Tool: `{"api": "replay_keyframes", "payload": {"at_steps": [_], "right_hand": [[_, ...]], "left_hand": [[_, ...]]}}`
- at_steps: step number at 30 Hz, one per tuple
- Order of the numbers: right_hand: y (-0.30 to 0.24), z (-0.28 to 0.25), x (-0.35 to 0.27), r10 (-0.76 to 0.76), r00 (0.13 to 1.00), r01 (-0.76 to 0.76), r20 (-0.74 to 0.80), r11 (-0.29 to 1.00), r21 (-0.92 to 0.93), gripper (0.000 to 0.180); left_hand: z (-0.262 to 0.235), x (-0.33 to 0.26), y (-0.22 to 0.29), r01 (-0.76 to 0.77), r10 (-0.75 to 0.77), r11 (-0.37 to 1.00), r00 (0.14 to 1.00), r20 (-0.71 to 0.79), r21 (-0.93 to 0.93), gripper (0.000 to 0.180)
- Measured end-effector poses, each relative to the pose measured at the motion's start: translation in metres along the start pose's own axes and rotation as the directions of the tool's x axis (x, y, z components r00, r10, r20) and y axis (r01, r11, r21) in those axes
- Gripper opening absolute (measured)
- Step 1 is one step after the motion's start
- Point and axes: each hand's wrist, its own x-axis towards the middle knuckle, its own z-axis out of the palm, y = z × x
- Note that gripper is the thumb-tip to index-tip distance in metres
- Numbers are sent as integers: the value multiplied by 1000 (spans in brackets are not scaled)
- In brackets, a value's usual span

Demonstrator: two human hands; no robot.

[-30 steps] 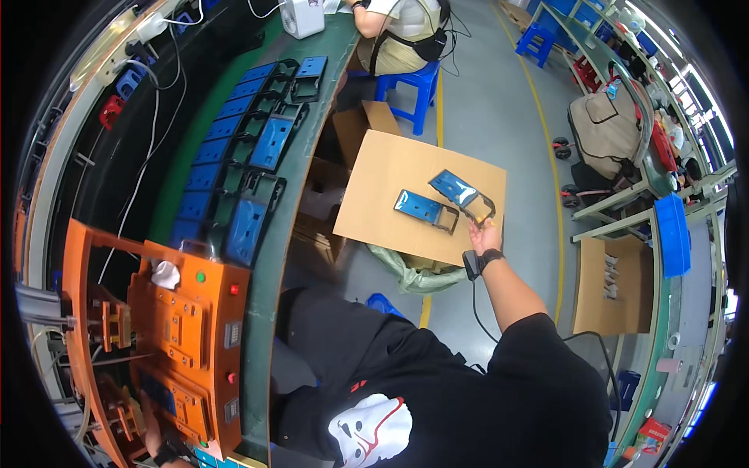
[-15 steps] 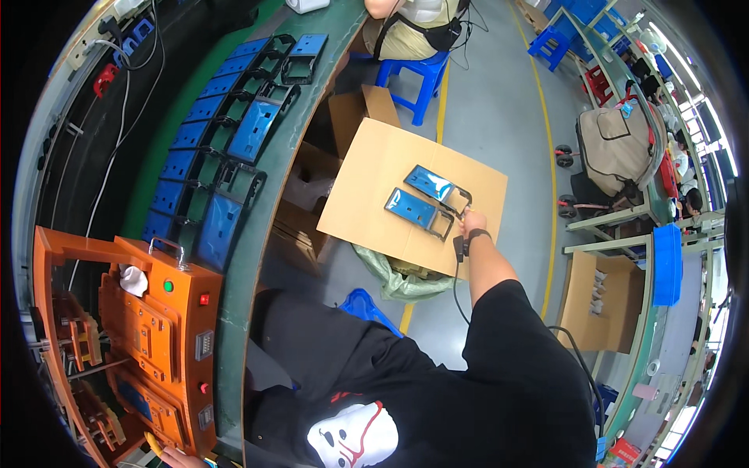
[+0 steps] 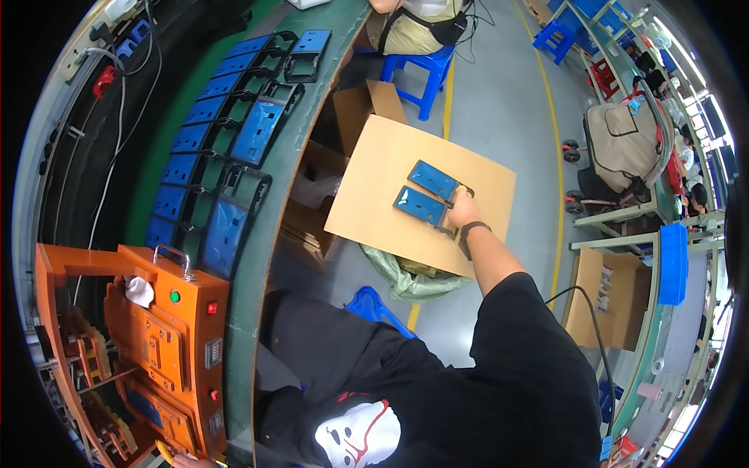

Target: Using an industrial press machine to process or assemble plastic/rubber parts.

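Observation:
My right hand [image 3: 463, 210] reaches across a tan cardboard sheet [image 3: 374, 175], its fingers closed at the black frame end of a blue-faced panel [image 3: 433, 179]. A second blue-faced panel [image 3: 421, 206] lies beside it, nearer to me; its frame end is partly covered by the same hand. A yellow fingertip cover shows on that hand. My left hand [image 3: 191, 462] is cut off by the lower edge, next to the orange machine [image 3: 160, 343]. One of its fingers, with a yellow cover, is stretched out; I see nothing held there.
More black-framed blue panels [image 3: 253, 129] stand in rows on the green bench [image 3: 248, 312] at the left. Below the cardboard sheet bulges a green sack [image 3: 406, 285]. A blue stool [image 3: 374, 310] is by my legs; another person sits beyond on a blue stool [image 3: 421, 82].
My right hand has moved left and slightly away from me, over the frame ends of the two panels. The whole view has shifted slightly. My left hand has slipped further out of view.

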Motion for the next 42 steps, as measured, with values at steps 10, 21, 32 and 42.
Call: {"api": "replay_keyframes", "payload": {"at_steps": [10,21,32,42], "right_hand": [[13,25,-9,44,992,-23,121,986,-167,34],[-83,91,-85,126,992,-124,3,978,165,42],[-157,101,-93,330,943,-294,-37,881,371,35],[-154,105,-90,258,966,-246,3,918,310,42]], "left_hand": [[-2,-4,17,64,-63,997,998,-25,36,48],[-4,-7,24,49,-52,998,996,-71,-50,52],[-6,1,46,-80,62,994,975,-213,-75,69],[-5,4,40,-131,78,973,961,-265,-192,66]]}}
